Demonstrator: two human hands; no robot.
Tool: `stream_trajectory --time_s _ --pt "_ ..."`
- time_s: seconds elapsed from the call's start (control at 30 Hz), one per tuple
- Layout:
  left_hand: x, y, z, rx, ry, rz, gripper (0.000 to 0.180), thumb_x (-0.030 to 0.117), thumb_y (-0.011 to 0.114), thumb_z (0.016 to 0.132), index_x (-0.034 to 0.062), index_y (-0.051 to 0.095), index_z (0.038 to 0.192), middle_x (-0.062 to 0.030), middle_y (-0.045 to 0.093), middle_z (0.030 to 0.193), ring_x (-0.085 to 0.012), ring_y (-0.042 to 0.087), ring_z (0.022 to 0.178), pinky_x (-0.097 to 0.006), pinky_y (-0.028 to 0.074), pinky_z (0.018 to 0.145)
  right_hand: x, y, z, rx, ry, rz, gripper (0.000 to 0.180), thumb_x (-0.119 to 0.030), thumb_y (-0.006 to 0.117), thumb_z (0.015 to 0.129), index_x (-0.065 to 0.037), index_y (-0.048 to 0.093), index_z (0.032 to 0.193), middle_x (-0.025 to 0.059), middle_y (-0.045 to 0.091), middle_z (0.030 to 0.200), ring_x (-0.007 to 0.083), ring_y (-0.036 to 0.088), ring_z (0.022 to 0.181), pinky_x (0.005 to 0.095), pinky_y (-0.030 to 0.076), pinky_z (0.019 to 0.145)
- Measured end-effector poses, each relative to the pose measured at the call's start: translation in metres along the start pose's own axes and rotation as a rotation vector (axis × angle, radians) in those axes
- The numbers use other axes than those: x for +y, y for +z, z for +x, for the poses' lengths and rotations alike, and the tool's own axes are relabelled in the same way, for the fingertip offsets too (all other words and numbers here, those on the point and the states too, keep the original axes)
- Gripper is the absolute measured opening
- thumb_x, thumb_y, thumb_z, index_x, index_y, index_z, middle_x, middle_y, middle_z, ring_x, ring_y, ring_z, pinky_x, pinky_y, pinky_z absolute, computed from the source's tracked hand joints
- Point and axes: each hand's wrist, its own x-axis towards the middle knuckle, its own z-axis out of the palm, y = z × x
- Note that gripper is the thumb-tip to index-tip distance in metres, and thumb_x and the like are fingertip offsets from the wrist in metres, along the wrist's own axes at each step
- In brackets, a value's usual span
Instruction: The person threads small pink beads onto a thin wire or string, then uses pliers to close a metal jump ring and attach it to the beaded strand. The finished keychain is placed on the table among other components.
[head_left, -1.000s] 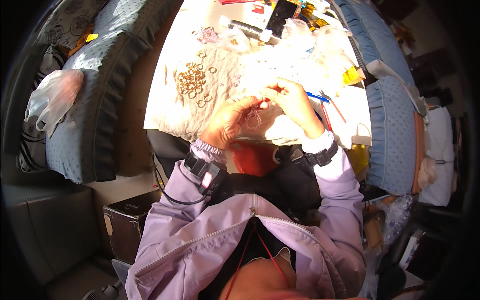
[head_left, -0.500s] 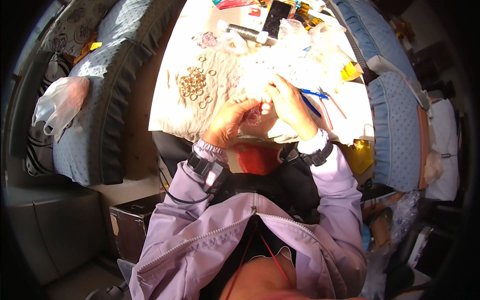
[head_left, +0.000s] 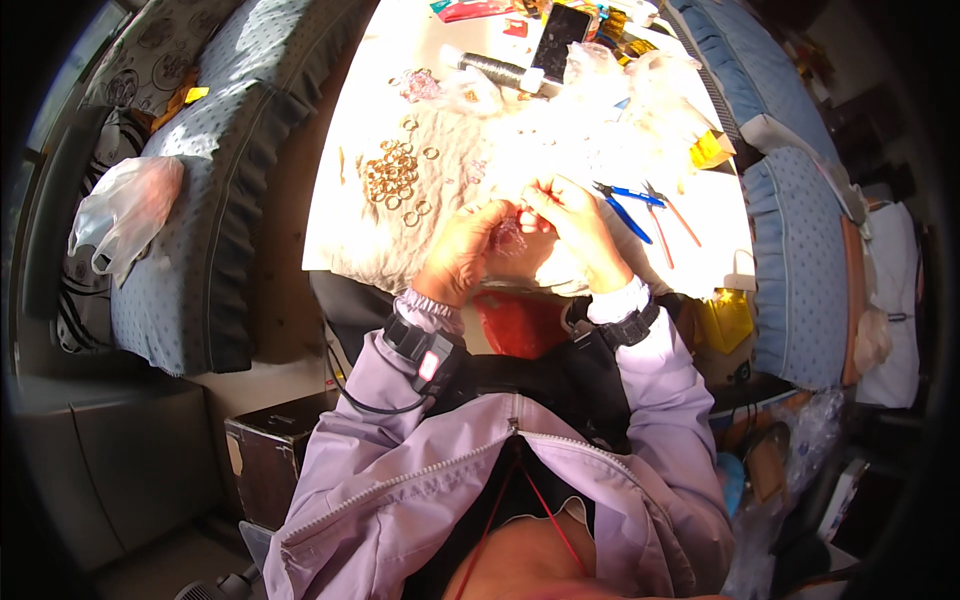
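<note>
Above the table edge, the left hand (head_left: 462, 250) and right hand (head_left: 572, 222) meet fingertip to fingertip, both pinching a small pinkish beaded piece (head_left: 510, 232) held between them over the white cloth (head_left: 440, 180). Just beyond the left hand lies a heap of gold rings (head_left: 392, 178); blue pliers (head_left: 625, 200) lie right of the right hand, and a phone (head_left: 560, 30) sits farther off.

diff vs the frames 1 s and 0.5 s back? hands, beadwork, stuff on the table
Little changed. The left hand and right hand stay together over the cloth, pinching a small pinkish beaded piece; nothing was picked up or released. The camera view shifted slightly. The pile of gold rings, blue-handled pliers and thread spool stayed put.
</note>
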Motion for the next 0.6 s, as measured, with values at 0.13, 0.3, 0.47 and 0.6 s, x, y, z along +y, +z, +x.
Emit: stream_trajectory --time_s 0.13,0.3,0.47,0.6 --pt "0.002 -0.001 -0.001 -0.035 -0.022 -0.025 0.019 0.017 0.067 0.108 0.0013 0.078 0.11 -0.0075 0.08 0.099 -0.0166 0.074 0.088 -0.03 0.06 0.082 0.003 0.006 0.0 -0.005 0.062 0.191 0.011 -0.016 0.07 0.11 -0.005 0.072 0.109 -0.0014 0.068 0.087 0.0063 0.064 0.075 0.0213 0.048 0.069" --pt "0.003 0.005 -0.005 0.08 -0.032 0.069 0.02 0.018 0.067 0.108 0.0012 0.078 0.107 -0.007 0.079 0.095 -0.0155 0.073 0.084 -0.029 0.059 0.08 -0.001 0.005 0.0 -0.045 0.036 0.07 0.01 -0.015 0.07 0.11 -0.005 0.071 0.111 -0.0017 0.067 0.086 0.0068 0.063 0.073 0.0211 0.048 0.067" --pt "-0.001 0.0 0.0 0.037 -0.026 0.159 0.017 0.015 0.068 0.109 0.0018 0.076 0.117 -0.005 0.079 0.1 -0.0131 0.073 0.087 -0.026 0.056 0.078 0.012 0.006 0.004 -0.049 -0.016 0.136 0.009 -0.016 0.067 0.112 -0.008 0.068 0.115 -0.003 0.067 0.09 0.0051 0.061 0.071 0.0202 0.046 0.065" --pt "-0.012 -0.008 0.002 0.165 0.058 0.365 0.013 0.01 0.067 0.11 0.0015 0.073 0.119 -0.0043 0.077 0.103 -0.0122 0.072 0.092 -0.027 0.057 0.081 0.035 0.008 0.016 0.042 -0.234 -0.107 0.008 -0.015 0.062 0.115 -0.007 0.064 0.115 -0.0046 0.06 0.093 0.0033 0.051 0.077 0.0205 0.044 0.068"
